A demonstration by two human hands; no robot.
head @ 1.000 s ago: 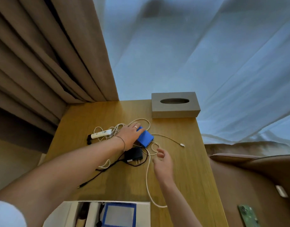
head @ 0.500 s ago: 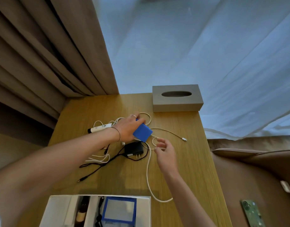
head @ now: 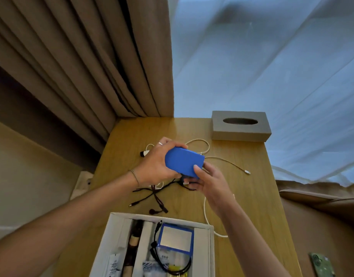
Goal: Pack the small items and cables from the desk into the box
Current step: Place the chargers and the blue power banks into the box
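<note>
A blue rectangular pack (head: 183, 164) is lifted above the wooden desk (head: 252, 196). My left hand (head: 156, 166) grips its left end and my right hand (head: 208, 180) holds its lower right corner. A white cable (head: 228, 161) loops across the desk behind and runs down past my right wrist. Black cables (head: 152, 194) lie tangled under my hands; the black adapter is mostly hidden. A white pen-like item (head: 144, 153) peeks out left of my left hand. The open white box (head: 211, 248) sits at the near edge with several items and a blue-framed pack (head: 175, 239) inside.
A grey tissue box (head: 240, 126) stands at the desk's far right corner. Brown curtains (head: 82, 66) hang at the left and sheer white ones (head: 272, 66) behind. A green phone (head: 321, 264) lies on the brown seat at the lower right.
My left hand has lifted the blue pack off the desk toward me. My right hand has left the white cable and taken hold of the pack's lower corner.
</note>
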